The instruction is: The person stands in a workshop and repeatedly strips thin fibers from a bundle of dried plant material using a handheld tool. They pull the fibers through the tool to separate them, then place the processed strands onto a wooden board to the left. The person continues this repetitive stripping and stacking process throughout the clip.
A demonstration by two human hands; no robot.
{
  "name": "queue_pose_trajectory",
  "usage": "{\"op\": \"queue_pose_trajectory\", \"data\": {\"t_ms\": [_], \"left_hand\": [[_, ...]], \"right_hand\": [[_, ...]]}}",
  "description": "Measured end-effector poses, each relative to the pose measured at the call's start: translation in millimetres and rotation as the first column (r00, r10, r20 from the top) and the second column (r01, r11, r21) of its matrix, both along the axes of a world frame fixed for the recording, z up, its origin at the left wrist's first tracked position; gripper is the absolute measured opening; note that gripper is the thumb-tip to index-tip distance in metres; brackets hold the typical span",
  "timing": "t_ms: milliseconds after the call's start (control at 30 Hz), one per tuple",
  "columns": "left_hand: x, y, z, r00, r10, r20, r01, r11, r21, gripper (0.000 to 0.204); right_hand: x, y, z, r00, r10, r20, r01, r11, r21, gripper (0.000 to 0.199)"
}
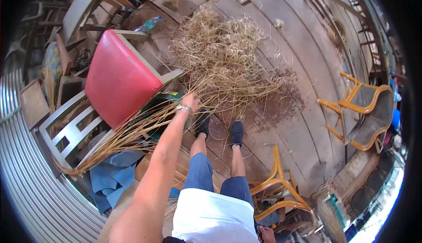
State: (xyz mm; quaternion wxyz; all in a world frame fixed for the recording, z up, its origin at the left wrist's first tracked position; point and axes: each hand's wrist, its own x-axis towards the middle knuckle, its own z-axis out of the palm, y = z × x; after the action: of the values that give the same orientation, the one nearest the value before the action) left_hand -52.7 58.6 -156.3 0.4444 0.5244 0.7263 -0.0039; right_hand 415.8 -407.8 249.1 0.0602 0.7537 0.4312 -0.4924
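Note:
My left hand [190, 102], with a metal band at the wrist, reaches forward and is closed around some long, thin rattan strands [145, 122]. They run from a bent bundle at the left, past the red-seated chair [118, 78], to the floor ahead. Just beyond the hand lies a large tangled heap of pale cane shavings [220, 49]. My right hand [266, 233] is low at the bottom edge beside my hip, fingers curled around something small and dark, mostly cut off by the frame. A dark green object [160, 111] is partly hidden under the strands.
A rattan armchair [365, 111] stands at the right, and a rattan frame [279, 186] is near my right leg. Blue sheet pieces [114, 177], a white chair back [72, 135] and corrugated metal [39, 186] lie left. A plastic bottle [149, 24] rests behind the red seat.

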Motion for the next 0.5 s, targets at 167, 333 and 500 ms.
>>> {"op": "queue_pose_trajectory", "data": {"t_ms": [167,333,500], "left_hand": [[4,51,-60,0.986,-0.027,-0.163,0.03,0.999,0.014,0.02],[11,71,-135,0.958,-0.121,-0.26,0.099,0.99,-0.097,0.025],[16,81,-182,0.887,-0.38,-0.261,0.256,0.877,-0.407,0.038]], "right_hand": [[-40,-74,-14,0.906,-0.356,0.226,0.412,0.864,-0.291,0.027],[-83,-70,-19,0.705,-0.596,0.384,0.699,0.496,-0.515,0.028],[-100,-68,-25,0.651,-0.63,0.424,0.74,0.4,-0.541,0.028]]}}
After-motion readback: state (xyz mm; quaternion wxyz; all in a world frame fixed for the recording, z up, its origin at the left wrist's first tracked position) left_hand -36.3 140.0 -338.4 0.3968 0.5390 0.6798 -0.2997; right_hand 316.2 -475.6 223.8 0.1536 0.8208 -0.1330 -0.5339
